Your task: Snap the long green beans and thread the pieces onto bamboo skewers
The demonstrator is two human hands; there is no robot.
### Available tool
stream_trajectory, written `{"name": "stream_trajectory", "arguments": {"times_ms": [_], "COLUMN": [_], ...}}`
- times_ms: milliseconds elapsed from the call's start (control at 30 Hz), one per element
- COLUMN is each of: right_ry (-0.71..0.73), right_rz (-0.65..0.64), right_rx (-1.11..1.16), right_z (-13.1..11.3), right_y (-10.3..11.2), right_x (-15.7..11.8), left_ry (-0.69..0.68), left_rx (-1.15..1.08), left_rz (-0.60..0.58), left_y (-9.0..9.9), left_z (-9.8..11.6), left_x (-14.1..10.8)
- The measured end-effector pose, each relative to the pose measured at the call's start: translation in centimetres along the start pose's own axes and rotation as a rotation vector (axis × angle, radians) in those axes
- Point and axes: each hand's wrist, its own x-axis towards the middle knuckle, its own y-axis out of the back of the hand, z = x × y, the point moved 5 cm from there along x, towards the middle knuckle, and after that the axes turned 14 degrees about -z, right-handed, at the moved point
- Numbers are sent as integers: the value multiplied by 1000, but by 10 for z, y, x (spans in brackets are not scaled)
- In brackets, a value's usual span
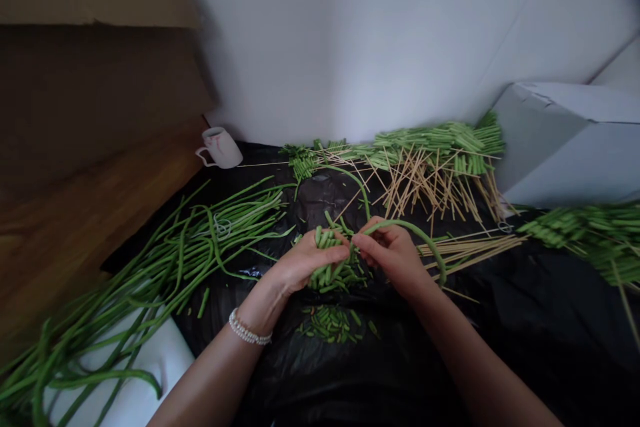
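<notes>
Near the centre, my left hand (313, 257) is closed around a bundle of short green bean pieces (327, 275), with a beaded bracelet on its wrist. Close beside it on the right, my right hand (387, 250) pinches a long green bean (425, 237), which arches over the hand and hangs down on its right. The fingertips of both hands nearly meet at the bundle. Below them, small cut bean bits (333, 323) lie on the black plastic sheet (300, 373).
Long beans (200, 247) spread over the left side. Skewered bean pieces (440, 143) pile at the back, with more (585, 233) at the right. Bare skewers (475, 251) lie right of my hands. A white mug (223, 149) stands back left, a white box (560, 140) back right.
</notes>
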Motion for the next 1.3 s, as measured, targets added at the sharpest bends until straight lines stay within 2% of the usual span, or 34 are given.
{"name": "stream_trajectory", "arguments": {"times_ms": [133, 267, 367, 500, 600, 700, 800, 867, 933, 1033, 1100, 1200, 1300], "right_ry": [-2, -1, 34, 38, 19, -2, 28, 59, 59, -12, -73, -126, -84], "right_rz": [32, 103, 112, 104, 99, 88, 112, 129, 101, -21, -94, -153, -114], "right_rx": [-101, 3, 59, -90, -154, -49, 125, 208, 240, 205, 143, 105, 245], "right_z": [-1, 6, 9, 5, 5, 8, 9, 7, 6, 7, 8, 10, 7], "right_y": [-1, 10, 13, 3, -4, -2, 7, 13, 14, 7, 2, -3, 0], "right_x": [0, -2, -2, -3, -4, -3, -1, -1, 0, 1, 0, -1, 0], "left_ry": [-27, -37, -70, -156, -147, -137, -201, -230, -207, -113, -35, 59, 61], "left_rx": [146, 153, -6, -264, -368, -502, -710, -766, -697, -438, -304, -226, -206], "left_rz": [35, 39, 78, 187, 261, 188, 89, 84, 112, 112, 49, -66, -113], "left_y": [-1, 0, 3, 7, 8, 4, 6, 10, 13, 7, -1, -9, -7], "left_z": [2, 3, 1, -2, -4, 0, 9, 12, 11, 5, 0, -5, -5], "left_x": [2, 1, 1, 4, 6, 7, 6, 4, 3, 2, 2, 1, -1]}}
